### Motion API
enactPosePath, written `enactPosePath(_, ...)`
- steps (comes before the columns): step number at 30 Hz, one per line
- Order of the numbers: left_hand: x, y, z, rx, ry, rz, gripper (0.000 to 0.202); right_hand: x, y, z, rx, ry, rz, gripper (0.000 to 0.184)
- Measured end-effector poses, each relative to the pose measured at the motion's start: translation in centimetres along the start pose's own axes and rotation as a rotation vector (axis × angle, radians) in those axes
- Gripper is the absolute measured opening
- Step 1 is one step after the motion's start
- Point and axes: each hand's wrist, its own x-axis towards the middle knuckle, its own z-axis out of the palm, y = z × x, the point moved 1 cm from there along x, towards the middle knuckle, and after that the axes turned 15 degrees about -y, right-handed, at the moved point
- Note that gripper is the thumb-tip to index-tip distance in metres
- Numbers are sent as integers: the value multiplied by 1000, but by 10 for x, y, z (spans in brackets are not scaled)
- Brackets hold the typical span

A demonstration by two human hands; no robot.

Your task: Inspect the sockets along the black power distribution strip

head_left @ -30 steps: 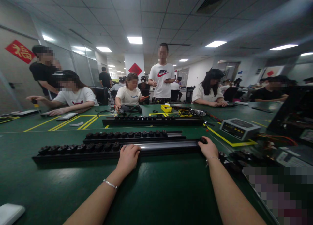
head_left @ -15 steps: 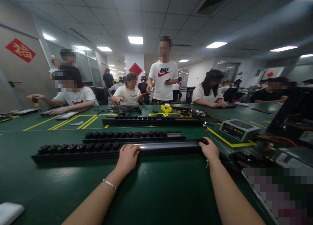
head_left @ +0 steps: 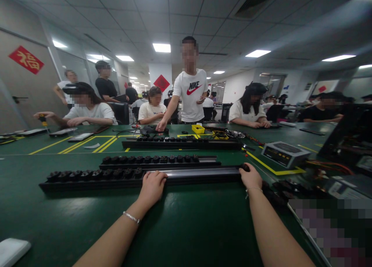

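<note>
A long black track rail (head_left: 197, 173) with a shiny silver channel lies across the green table in front of me. Round black socket modules (head_left: 95, 175) sit in a row along its left part. My left hand (head_left: 154, 185) rests on the rail near its middle, fingers curled over it beside the last module of the row. At the right end, my right hand (head_left: 250, 178) grips a small dark round module (head_left: 246, 167), partly hidden by the fingers. Just behind lies a shorter black rail (head_left: 174, 164), also lined with modules.
Farther back is a third rail (head_left: 180, 144). A yellow box (head_left: 198, 129), a power supply unit (head_left: 285, 154) and cables stand on the table (head_left: 192, 228). Loose black parts (head_left: 279, 191) lie right of my right hand. Across the table, a standing person (head_left: 190, 92) reaches down; others sit working.
My hands stay almost where they were on the rail. Across the table, the standing person has leaned forward and lowered a hand to the dark items there.
</note>
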Motion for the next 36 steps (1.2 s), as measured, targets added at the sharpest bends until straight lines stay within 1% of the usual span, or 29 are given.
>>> enactPosePath(4, 0, 1, -1, 7, 0, -5, 21, -1, 2, -1, 6, 37, -10, 51)
enactPosePath(7, -1, 2, -1, 11, -3, -5, 21, -1, 3, -2, -3, 52, 8, 51)
enactPosePath(11, 0, 2, -1, 14, 2, -4, 20, 2, 5, -2, -10, 58, 11, 52)
enactPosePath(17, -1, 4, -2, -1, -6, -19, 20, 6, 10, -2, -13, 102, 12, 51)
enactPosePath(22, -2, 5, -4, -18, -4, -15, 20, 13, 21, -6, 65, 174, 69, 50)
enactPosePath(25, -3, 5, -4, -25, 4, -7, 20, 18, 25, -8, 54, 215, 68, 52)
enactPosePath(29, -3, 4, -4, -30, 16, -4, 20, 17, 25, -9, 43, 259, 51, 52)
enactPosePath(33, -2, 4, -3, -21, 23, -2, 19, 15, 23, -9, 40, 251, 35, 49)
enactPosePath(36, -2, 3, -3, 0, 35, 1, 18, 15, 22, -8, 59, 244, 46, 52)
